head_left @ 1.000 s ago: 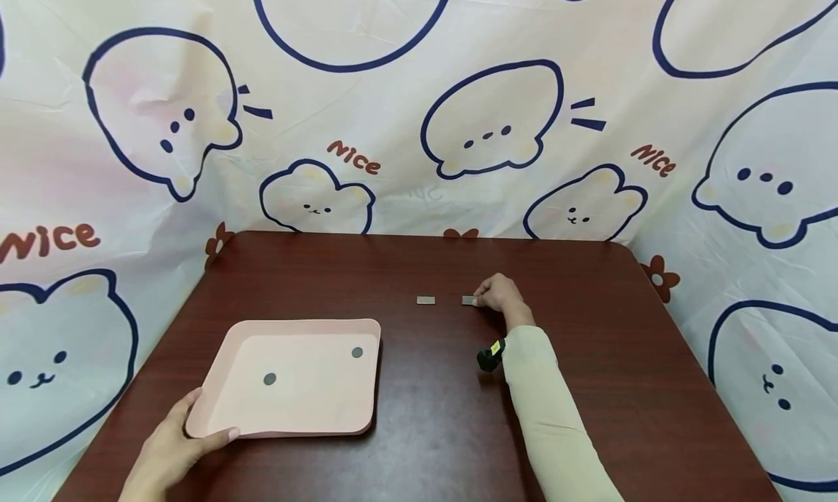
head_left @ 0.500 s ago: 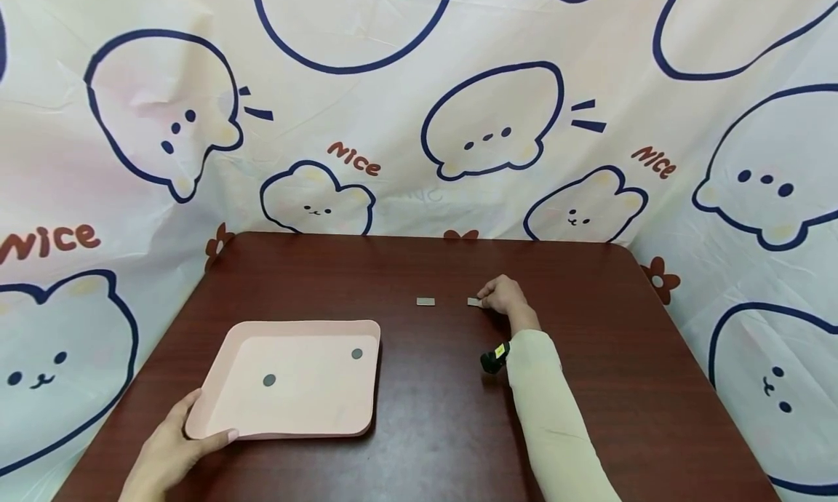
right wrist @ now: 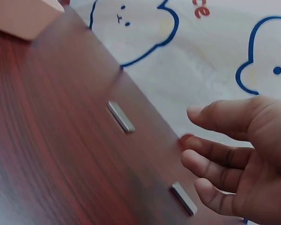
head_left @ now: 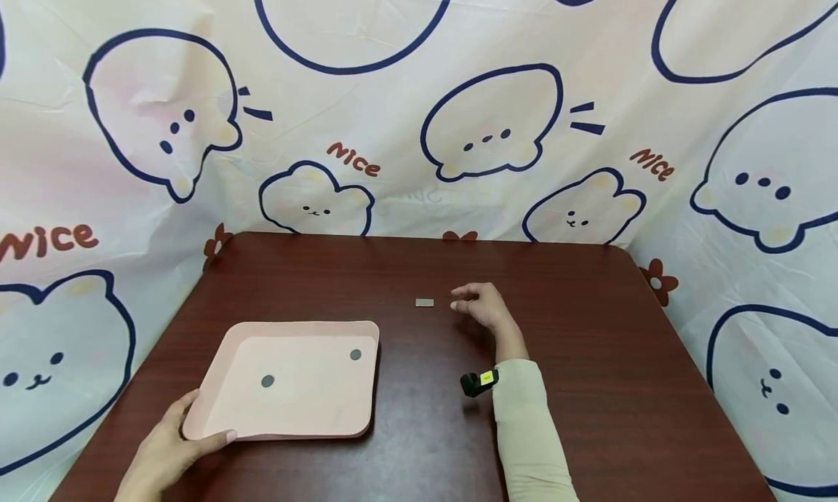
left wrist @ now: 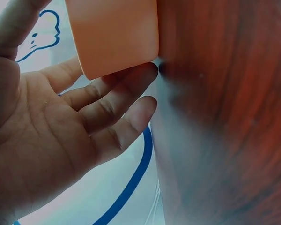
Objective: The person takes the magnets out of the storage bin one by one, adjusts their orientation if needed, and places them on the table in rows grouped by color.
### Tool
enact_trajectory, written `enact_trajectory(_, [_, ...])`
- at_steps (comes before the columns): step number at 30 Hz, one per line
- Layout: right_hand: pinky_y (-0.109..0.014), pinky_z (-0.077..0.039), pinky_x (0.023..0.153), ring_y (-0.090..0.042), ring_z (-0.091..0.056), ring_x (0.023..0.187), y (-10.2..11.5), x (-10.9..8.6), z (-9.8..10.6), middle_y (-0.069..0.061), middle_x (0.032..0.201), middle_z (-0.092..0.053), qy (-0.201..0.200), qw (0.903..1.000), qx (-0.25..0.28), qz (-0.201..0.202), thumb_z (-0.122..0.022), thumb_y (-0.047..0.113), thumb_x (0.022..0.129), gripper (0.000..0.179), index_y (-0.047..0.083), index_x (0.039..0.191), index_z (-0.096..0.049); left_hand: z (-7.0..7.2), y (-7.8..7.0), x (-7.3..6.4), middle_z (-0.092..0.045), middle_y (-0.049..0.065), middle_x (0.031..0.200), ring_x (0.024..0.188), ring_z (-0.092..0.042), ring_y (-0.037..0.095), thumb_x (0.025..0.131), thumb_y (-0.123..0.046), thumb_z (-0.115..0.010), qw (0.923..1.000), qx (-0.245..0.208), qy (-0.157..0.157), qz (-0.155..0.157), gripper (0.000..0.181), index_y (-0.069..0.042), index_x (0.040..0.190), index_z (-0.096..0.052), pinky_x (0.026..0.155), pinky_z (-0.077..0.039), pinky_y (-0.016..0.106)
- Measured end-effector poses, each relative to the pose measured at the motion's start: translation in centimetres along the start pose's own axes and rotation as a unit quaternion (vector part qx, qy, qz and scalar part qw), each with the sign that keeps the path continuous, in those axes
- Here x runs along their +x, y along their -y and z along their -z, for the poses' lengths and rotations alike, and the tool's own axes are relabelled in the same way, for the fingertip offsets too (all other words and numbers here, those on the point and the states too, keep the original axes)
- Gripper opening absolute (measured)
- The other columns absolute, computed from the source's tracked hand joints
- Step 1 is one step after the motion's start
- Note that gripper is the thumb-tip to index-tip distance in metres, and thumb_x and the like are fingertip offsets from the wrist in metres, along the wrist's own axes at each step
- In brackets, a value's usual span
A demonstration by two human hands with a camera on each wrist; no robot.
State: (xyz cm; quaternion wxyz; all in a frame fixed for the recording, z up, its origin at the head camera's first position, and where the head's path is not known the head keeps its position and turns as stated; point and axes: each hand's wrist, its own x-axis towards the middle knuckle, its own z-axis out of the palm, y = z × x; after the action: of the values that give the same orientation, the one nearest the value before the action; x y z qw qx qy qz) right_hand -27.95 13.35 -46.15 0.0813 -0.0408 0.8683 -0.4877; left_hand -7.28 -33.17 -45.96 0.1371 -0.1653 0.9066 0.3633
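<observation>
My left hand (head_left: 160, 447) holds the near left corner of a pale pink tray (head_left: 308, 415), its thumb on the front rim. In the left wrist view the fingers (left wrist: 117, 96) lie against the tray's corner. My right hand (head_left: 487, 307) hovers over the back of the table, fingers loosely bent and apart, holding nothing. Left of its fingertips lies a small flat metal bar (head_left: 424, 303). The right wrist view shows a second metal bar (right wrist: 183, 198) by the fingers; the hand hides it in the head view.
Inside the tray are two grey discs, one disc (head_left: 268, 380) left of the middle and another disc (head_left: 356, 354) near the back right corner. A dark wood table (head_left: 432, 444) bears everything. Printed white cloth (head_left: 393, 124) hangs behind it and along both sides.
My right hand has let go of the right metal bar, risen with its fingers spread apart, and shifted left. My left hand and the tray stay where they were.
</observation>
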Motion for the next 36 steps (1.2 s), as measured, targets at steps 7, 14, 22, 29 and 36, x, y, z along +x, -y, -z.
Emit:
enact_trajectory(7, [-0.039,-0.045,0.079,-0.022,-0.054,0.096,1.6,-1.0,-2.1,-0.005,0.101,-0.063,0.035,0.9973,0.041,0.051,-0.071,0.013,0.083,0.031,0.006,0.113,-0.067,0.1,0.3,0.2,-0.018,0.039,0.139,0.121,-0.024,0.051,0.073,-0.050,-0.075,1.0000,0.007,0.004,0.000,0.116,0.009,0.143,-0.003,0.093,-0.023,0.064])
enact_trajectory(14, [-0.037,-0.048,0.077,-0.021,-0.057,0.093,2.4,-1.2,-4.3,-0.016,0.109,-0.062,0.088,0.9892,0.085,0.081,-0.071,0.013,0.083,0.032,0.008,0.114,-0.066,0.1,0.3,0.3,-0.017,0.039,0.139,0.121,-0.024,0.049,0.073,-0.052,-0.073,0.9999,0.007,0.012,0.008,0.117,0.009,0.143,-0.003,0.093,-0.024,0.064])
enact_trajectory(22, [-0.041,-0.049,0.076,-0.023,-0.058,0.091,6.0,-2.8,-6.2,-0.019,0.110,-0.060,0.148,0.9747,0.110,0.127,-0.070,0.007,0.083,0.033,0.002,0.115,-0.064,0.2,0.3,0.4,-0.018,0.039,0.139,0.121,-0.025,0.050,0.072,-0.050,-0.075,1.0000,0.007,0.005,0.002,0.118,0.009,0.143,-0.003,0.093,-0.025,0.064])
enact_trajectory(29, [-0.026,-0.048,0.068,-0.023,-0.057,0.088,7.9,-3.1,-8.8,-0.022,0.108,-0.061,0.178,0.9650,0.115,0.154,-0.069,0.000,0.082,0.029,-0.001,0.111,-0.064,0.2,0.1,0.5,-0.019,0.040,0.138,0.121,-0.025,0.050,0.071,-0.050,-0.076,0.9999,0.009,0.003,0.005,0.119,0.010,0.143,-0.003,0.093,-0.025,0.064])
enact_trajectory(36, [-0.025,-0.050,0.072,-0.013,-0.060,0.089,7.7,-1.5,-12.1,-0.017,0.109,-0.062,0.218,0.9527,0.114,0.178,-0.072,0.003,0.080,0.035,-0.003,0.114,-0.062,0.1,0.0,0.5,-0.020,0.040,0.137,0.119,-0.028,0.050,0.073,-0.048,-0.075,0.9998,0.014,0.008,0.007,0.115,0.011,0.142,-0.005,0.094,-0.026,0.063])
